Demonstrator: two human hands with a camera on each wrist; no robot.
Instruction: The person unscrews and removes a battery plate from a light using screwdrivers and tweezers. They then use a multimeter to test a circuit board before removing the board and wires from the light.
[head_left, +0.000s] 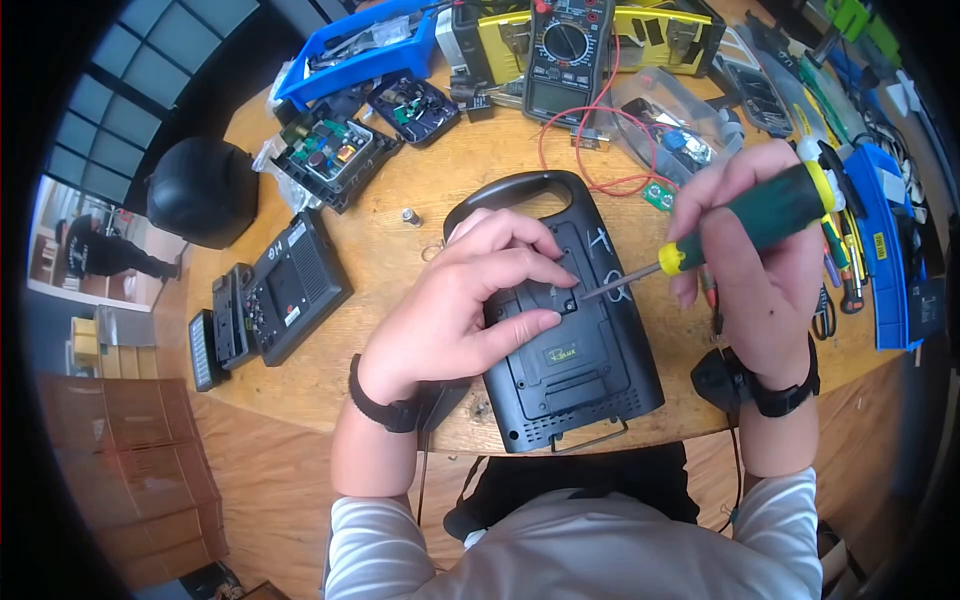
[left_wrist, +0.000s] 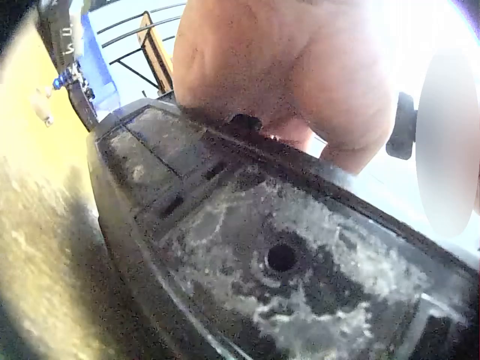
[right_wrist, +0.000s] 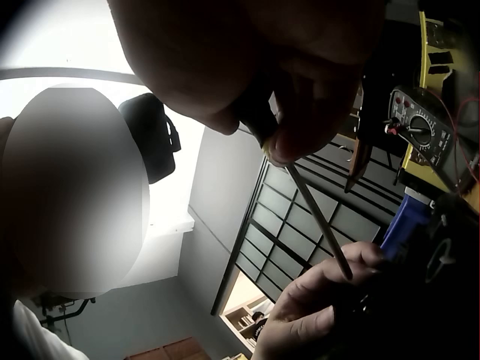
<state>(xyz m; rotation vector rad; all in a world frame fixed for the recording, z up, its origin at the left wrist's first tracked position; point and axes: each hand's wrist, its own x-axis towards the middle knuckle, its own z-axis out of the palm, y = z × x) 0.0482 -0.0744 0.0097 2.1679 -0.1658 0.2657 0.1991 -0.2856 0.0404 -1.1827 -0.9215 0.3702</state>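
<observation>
A black device with a handle lies on the wooden table, its panelled face up; part of it fills the left wrist view. Over its upper left side rests my left hand, thumb and fingers spread around a small raised part. My right hand grips the green and yellow handle of a screwdriver. The shaft slants down left, its tip beside my left fingertips. In the right wrist view the screwdriver's shaft points at my left hand; whether the tip touches anything, I cannot tell.
Behind the device stand a multimeter with red leads and a blue tray. Opened electronics and a black unit lie left. A clear container is at the back right, a blue bin with tools at the right.
</observation>
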